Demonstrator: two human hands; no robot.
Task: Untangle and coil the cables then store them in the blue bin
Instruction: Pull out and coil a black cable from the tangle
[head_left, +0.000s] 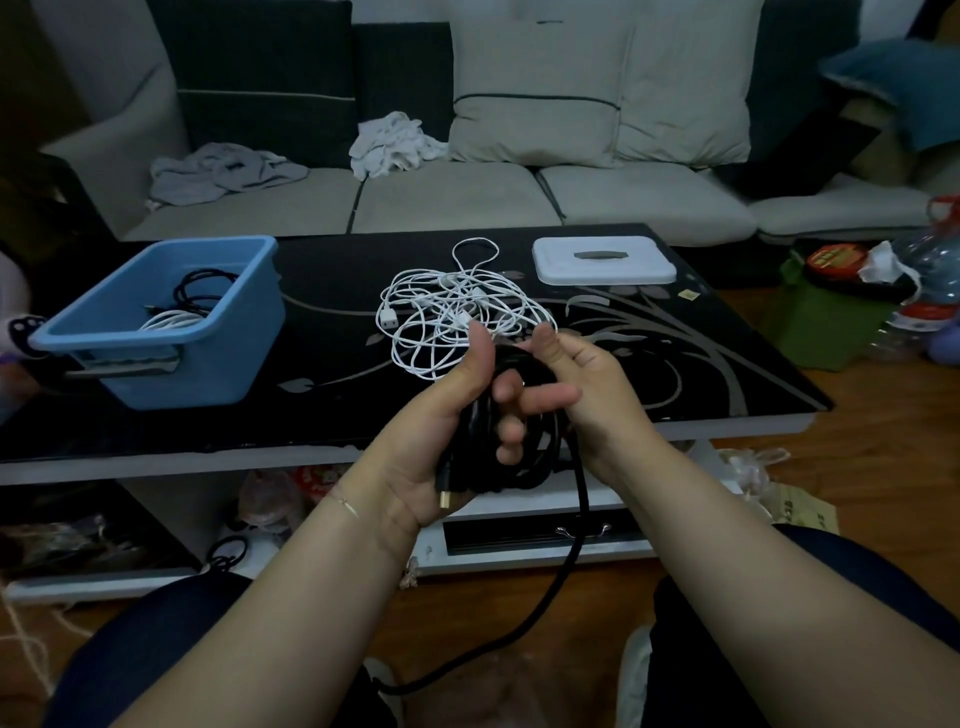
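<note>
Two hands hold a black cable coil (511, 447) just in front of the tabletop (675, 353) near edge. The left hand (447, 431) grips the coil, fingers curled through its loops, a gold-tipped plug (445, 498) beside its palm. The right hand (576, 384) pinches the coil's top, and the loose black tail (574, 551) hangs toward the floor. Beyond the coil, a tangled white cable pile (452, 312) lies on the tabletop. Left of that pile stands the blue bin (208, 364), holding coiled black and white cables. Right of the pile sits a white lidded box (602, 260).
</note>
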